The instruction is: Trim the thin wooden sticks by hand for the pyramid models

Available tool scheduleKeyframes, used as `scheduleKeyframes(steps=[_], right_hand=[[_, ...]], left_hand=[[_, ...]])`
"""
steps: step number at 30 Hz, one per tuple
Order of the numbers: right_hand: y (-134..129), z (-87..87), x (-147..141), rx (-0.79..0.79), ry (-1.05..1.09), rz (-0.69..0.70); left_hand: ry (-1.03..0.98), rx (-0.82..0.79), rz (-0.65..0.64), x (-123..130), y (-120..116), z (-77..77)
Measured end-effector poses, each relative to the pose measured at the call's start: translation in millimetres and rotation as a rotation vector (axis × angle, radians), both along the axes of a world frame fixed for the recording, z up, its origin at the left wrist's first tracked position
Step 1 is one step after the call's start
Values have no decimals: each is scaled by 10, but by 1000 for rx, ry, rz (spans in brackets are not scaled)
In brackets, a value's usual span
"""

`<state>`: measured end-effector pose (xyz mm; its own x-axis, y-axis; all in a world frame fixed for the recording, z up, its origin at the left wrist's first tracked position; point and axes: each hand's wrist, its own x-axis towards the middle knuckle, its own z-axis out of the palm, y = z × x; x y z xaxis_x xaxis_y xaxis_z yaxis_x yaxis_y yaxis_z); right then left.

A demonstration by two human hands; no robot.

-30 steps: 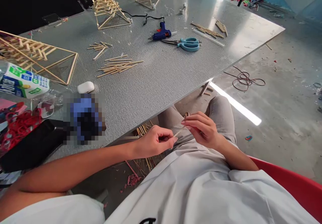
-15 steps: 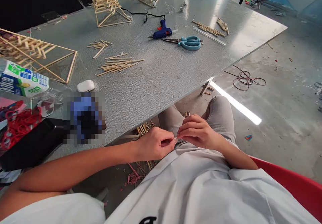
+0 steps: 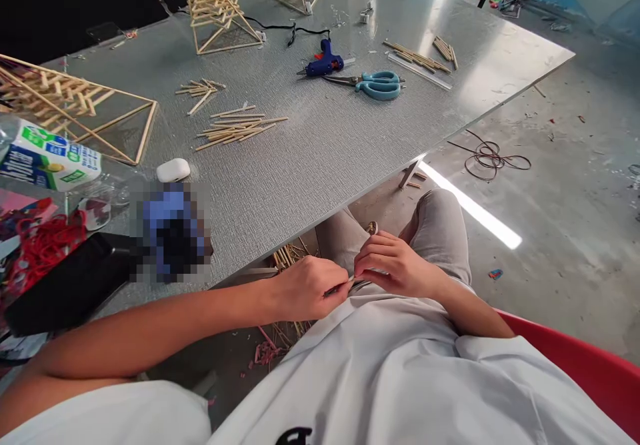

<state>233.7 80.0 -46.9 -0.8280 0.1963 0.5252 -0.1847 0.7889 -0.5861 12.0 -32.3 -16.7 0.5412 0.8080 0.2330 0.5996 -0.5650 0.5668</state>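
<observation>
Over my lap, my left hand (image 3: 313, 288) and my right hand (image 3: 393, 265) meet, fingertips close together. A small pale piece (image 3: 353, 280) shows between them, too small to name; the fingers of both hands are closed around it. On the grey table (image 3: 310, 158) ahead lie a loose pile of thin wooden sticks (image 3: 240, 127) and a smaller pile (image 3: 200, 90). A blue glue gun (image 3: 325, 62) lies beside scissors with light blue handles (image 3: 380, 85). Further right are more sticks (image 3: 417, 57) and a clear glue stick (image 3: 419, 72).
Stick frames (image 3: 215, 15) stand at the back and left (image 3: 105, 115). At the left are a labelled plastic bottle (image 3: 55, 155), a white case (image 3: 173, 170), red cords (image 3: 50, 245) and a black box (image 3: 70, 285). A brown cord (image 3: 490, 158) lies on the floor.
My hands remain together over my lap, with a slight shift of the fingers. The whole view has moved a little.
</observation>
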Motion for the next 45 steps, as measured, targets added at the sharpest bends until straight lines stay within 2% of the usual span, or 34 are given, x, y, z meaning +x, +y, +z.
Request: scheduleKeyframes(steps=[5,10,18,25,34,40,45], right_hand=[[4,2,-9,59,17,-7],[44,8,22,82,73,-24],[42,1,53,100,208,-111],[-5,-17,49,244,187,-139],[-163,64,74,506,92,-226],[-208,86,34,587,107,-283],[-210,62,32,641,101,-303]], left_hand=[[7,-13,1,-1,19,26],[-96,-60,16,-4,39,66],[-153,-13,57,2,42,118],[-137,-31,89,-3,20,72],[-84,-35,133,-3,24,42],[-81,-54,159,-9,20,38],[-151,-163,200,-5,35,54]])
